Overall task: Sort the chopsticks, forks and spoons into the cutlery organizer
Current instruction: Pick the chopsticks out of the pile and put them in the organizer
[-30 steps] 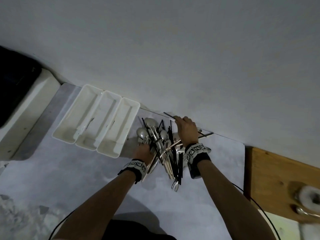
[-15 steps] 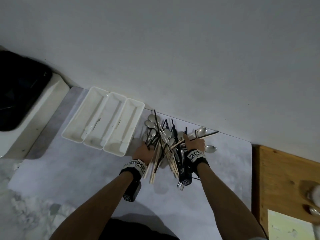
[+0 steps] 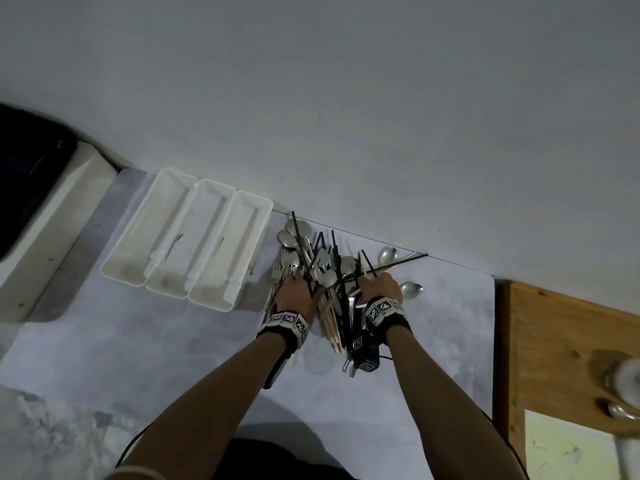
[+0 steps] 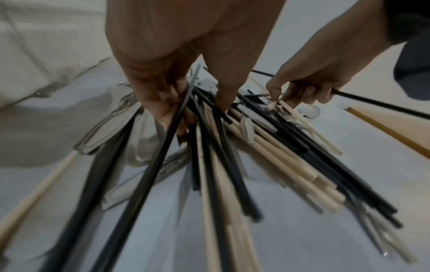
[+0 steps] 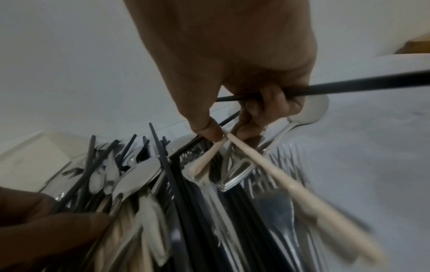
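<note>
The right hand point(image 5: 244, 103) pinched pale chopsticks point(image 5: 267, 171) and gripped a black one; the left hand point(image 4: 177, 77) dug curled fingers into the pile point(image 3: 329, 282). Thin, stiff, likely slippery sticks: best held mid-length.

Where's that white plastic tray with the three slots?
In the head view, the white three-slot plastic cutlery organizer sits left of the mixed cutlery pile, against the wall, with its compartments looking empty.
</note>
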A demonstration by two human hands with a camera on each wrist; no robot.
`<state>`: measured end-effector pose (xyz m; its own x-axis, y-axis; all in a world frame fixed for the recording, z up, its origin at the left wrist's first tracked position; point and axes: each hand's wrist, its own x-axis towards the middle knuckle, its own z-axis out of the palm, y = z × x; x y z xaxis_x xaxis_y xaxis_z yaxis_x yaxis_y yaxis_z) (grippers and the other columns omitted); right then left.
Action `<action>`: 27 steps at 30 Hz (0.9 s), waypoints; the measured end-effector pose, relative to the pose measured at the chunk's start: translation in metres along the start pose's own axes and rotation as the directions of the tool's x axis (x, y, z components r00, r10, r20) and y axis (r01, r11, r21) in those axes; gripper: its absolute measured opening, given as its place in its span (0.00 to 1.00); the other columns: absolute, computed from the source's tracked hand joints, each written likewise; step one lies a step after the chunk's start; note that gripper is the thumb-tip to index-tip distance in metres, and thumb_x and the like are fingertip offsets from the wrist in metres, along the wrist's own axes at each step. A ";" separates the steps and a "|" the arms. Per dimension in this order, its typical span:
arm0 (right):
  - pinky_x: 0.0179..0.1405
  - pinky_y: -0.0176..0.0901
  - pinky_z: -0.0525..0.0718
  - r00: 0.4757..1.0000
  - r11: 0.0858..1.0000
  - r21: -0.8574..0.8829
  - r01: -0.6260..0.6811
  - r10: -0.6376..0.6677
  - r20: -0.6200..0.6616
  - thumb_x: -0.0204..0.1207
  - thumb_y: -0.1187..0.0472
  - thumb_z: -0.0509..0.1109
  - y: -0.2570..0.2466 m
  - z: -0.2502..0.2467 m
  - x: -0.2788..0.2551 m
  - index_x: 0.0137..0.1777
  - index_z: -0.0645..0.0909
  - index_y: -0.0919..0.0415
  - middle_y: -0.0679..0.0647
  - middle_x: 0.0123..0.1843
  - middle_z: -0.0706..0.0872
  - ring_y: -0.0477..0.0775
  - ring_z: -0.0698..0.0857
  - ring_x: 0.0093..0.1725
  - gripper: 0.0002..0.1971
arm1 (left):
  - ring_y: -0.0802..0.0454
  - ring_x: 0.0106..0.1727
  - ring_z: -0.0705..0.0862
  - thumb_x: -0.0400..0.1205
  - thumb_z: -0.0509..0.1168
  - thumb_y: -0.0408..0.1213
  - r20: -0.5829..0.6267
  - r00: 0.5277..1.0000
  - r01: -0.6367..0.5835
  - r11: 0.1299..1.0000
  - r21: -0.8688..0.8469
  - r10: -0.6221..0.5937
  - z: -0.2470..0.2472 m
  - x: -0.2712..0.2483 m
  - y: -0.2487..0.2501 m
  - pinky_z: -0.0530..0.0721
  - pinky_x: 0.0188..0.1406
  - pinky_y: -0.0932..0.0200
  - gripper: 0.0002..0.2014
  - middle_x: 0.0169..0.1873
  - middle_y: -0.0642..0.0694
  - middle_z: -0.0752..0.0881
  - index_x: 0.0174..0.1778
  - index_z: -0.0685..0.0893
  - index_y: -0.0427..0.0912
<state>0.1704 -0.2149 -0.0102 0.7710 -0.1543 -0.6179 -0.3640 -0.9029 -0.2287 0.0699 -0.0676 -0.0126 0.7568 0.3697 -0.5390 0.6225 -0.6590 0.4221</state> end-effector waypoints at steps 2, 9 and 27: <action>0.56 0.48 0.81 1.000 1.000 0.010 0.001 -0.001 0.012 0.75 0.45 0.64 0.004 -0.003 0.002 0.62 0.78 0.67 0.62 0.61 0.86 0.63 0.84 0.61 0.26 | 0.36 0.62 0.82 0.82 0.60 0.55 0.024 0.999 0.026 1.000 0.004 -0.026 0.003 0.003 0.003 0.81 0.60 0.45 0.28 0.64 0.33 0.80 0.64 0.76 0.33; 0.49 0.47 0.80 0.994 0.991 0.137 0.010 -0.024 0.106 0.77 0.49 0.60 0.015 -0.012 -0.002 0.50 0.80 0.66 0.62 0.50 0.87 0.61 0.85 0.48 0.19 | 0.38 0.41 0.87 0.78 0.63 0.39 0.139 0.986 0.128 0.954 -0.271 -0.093 -0.003 0.011 -0.009 0.85 0.42 0.51 0.10 0.32 0.39 0.83 0.35 0.78 0.36; 0.44 0.44 0.79 0.996 0.996 0.000 0.084 -0.084 -0.011 0.76 0.49 0.69 0.043 0.032 -0.072 0.54 0.81 0.67 0.60 0.51 0.87 0.63 0.87 0.54 0.20 | 0.36 0.53 0.88 0.78 0.66 0.48 0.068 0.996 0.067 0.984 -0.163 -0.057 0.010 -0.030 -0.056 0.86 0.55 0.45 0.20 0.51 0.36 0.89 0.58 0.78 0.37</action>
<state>0.0829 -0.2300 0.0002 0.8047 -0.0823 -0.5880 -0.2976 -0.9129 -0.2795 0.0107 -0.0483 -0.0275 0.7049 0.3607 -0.6107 0.6961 -0.5168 0.4983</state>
